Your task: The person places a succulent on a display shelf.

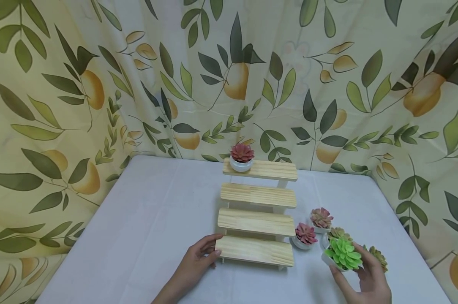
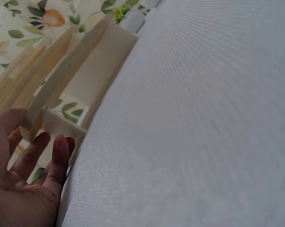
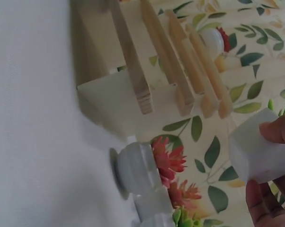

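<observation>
My left hand (image 1: 194,261) grips the left end of the lowest step of a wooden tiered stand (image 1: 257,250); the left wrist view shows the thumb against the board (image 2: 62,71) and the fingers curled by its underside. To the right of the stand, my right hand (image 1: 371,280) pinches a bright green potted succulent (image 1: 343,254) by its white angular pot (image 3: 258,149), raised off the table and tilted. On the top step, at its left end, sits a red succulent in a round white pot (image 1: 241,164). The three lower steps are bare.
Right of the stand, a pink-red succulent (image 1: 306,233), a dusty pink one (image 1: 322,218) and a pale green one (image 1: 339,233) stand close together in white pots. Another greenish succulent (image 1: 377,257) is partly behind my right hand. A leaf-patterned curtain (image 1: 282,84) borders the white-covered table (image 1: 156,202).
</observation>
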Available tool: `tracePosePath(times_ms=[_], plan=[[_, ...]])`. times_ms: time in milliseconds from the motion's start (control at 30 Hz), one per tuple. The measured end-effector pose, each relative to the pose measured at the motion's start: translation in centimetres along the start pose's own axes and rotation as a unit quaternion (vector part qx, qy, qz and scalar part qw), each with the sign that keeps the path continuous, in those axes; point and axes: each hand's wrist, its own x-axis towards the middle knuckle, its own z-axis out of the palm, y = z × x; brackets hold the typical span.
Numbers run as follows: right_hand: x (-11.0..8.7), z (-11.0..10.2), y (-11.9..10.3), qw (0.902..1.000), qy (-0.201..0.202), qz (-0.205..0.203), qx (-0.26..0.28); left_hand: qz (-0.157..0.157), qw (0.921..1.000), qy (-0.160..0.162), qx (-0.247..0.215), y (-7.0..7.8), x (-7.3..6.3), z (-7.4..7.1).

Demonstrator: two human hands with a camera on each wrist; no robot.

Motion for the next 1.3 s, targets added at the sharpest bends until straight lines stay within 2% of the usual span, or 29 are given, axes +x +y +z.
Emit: tracePosePath(times_ms=[133, 333, 433, 600, 700, 900, 1033, 1233, 1300], plan=[[0.8, -0.2, -0.4, 0.9997, -0.017, -0.018, 0.001, -0.001, 1.0, -0.004, -0.003, -0.1, 0.0, 0.0], [1.8, -0.1, -1.0, 0.9981, -0.057, -0.019, 0.013, -0.004, 1.0, -0.006, -0.006, -0.2, 0.1, 0.1], [2.3, 0.0, -1.1, 0.9961, -0.081, -0.032, 0.013, -0.004, 0.9999, -0.005, -0.009, -0.2, 0.1, 0.1], [3.4, 0.1, -1.2, 0.9928, -0.096, -0.069, 0.016, 0.005, 0.9999, -0.014, -0.002, -0.3, 0.2, 0.3], [4.2, 0.3, -1.2, 0.9867, -0.11, -0.113, 0.038, 0.007, 0.9998, -0.017, -0.002, -0.3, 0.2, 0.4], [5.7, 1.6, -0.9, 0.9637, -0.162, -0.193, 0.088, 0.005, 1.0, -0.006, 0.0, -0.3, 0.0, 0.4], [6.1, 2.6, -1.2, 0.9595, -0.172, -0.203, 0.091, 0.005, 1.0, -0.005, 0.002, -0.2, 0.0, 0.2], [7.2, 3.8, -1.8, 0.9588, -0.18, -0.184, 0.121, 0.004, 1.0, -0.004, 0.005, -0.1, 0.0, -0.1], [7.7, 4.1, -1.9, 0.9614, -0.176, -0.17, 0.125, 0.002, 1.0, -0.001, 0.003, -0.1, 0.0, -0.1]])
